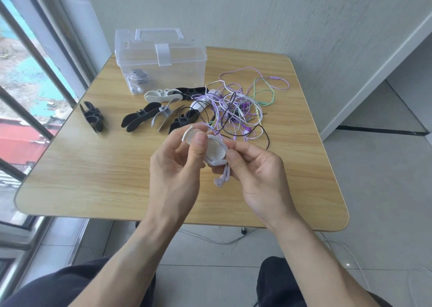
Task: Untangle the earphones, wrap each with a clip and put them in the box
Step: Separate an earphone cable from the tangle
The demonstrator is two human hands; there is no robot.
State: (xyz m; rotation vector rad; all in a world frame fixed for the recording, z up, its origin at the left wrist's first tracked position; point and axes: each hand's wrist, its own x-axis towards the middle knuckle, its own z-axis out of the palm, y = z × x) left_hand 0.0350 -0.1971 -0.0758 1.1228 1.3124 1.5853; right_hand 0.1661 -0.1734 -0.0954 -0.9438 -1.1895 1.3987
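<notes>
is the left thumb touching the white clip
Touching. The head view shows the left hand with its thumb pad pressed flat on the white clip, no gap, while the right hand pinches the clip's other side.

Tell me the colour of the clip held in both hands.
White clip, shown in the head view.

No text, label or number can be read anywhere — none on any item.

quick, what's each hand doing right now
Left hand: fingers and thumb pinch the white clip.
Right hand: fingers pinch the same white clip, with the earbuds dangling below it.
</notes>
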